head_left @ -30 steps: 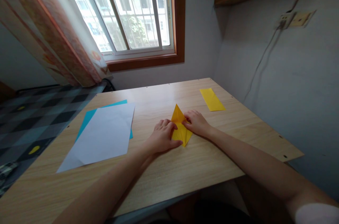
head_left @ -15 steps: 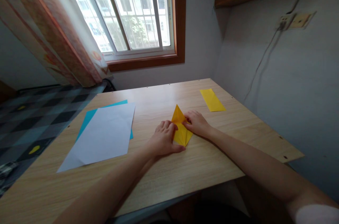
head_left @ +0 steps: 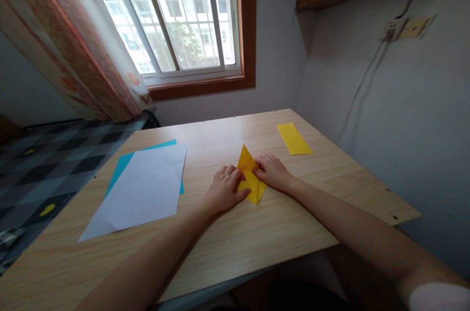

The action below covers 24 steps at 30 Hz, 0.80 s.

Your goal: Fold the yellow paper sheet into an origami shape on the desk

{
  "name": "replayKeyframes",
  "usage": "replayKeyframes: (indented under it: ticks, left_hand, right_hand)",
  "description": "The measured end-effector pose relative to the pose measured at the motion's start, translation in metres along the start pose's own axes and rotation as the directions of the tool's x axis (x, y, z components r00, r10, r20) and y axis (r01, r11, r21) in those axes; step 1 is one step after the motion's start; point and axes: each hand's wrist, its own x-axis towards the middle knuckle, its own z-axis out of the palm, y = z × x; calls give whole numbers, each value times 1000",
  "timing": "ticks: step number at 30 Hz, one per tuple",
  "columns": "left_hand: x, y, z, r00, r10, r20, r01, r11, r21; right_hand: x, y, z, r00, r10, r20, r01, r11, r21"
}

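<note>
A folded yellow paper (head_left: 246, 160) lies on the wooden table, its pointed top away from me and another point toward me. My left hand (head_left: 226, 188) rests on its left edge, the fingers bent over the paper and the thumb on its lower part. On the opposite edge, my right hand (head_left: 272, 171) grips the paper between thumb and fingers near the middle. Crease lines run down to the lower point. Both hands cover parts of the side edges.
White paper (head_left: 143, 188) lies over blue paper (head_left: 123, 164) on the left of the table (head_left: 213, 257). A yellow rectangular paper (head_left: 293, 138) is at the back right. Beyond are a window, a curtain (head_left: 84, 46) and a wall socket (head_left: 394, 31).
My left thumb has moved up from the paper's lower point onto its lower left part, uncovering that point. My right hand has stayed nearly in place.
</note>
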Motion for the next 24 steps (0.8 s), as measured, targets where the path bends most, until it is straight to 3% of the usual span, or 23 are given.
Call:
replayKeyframes:
  ticks: [18, 24]
  left_hand:
    - [-7, 5, 3, 999, 44, -21, -43, 997, 68]
    - [-7, 2, 1, 998, 50, 27, -51, 998, 22]
  right_hand:
    - [0, 0, -1, 1000, -12, 1, 12, 1000, 0]
    - [0, 2, 0, 1000, -15, 2, 15, 1000, -3]
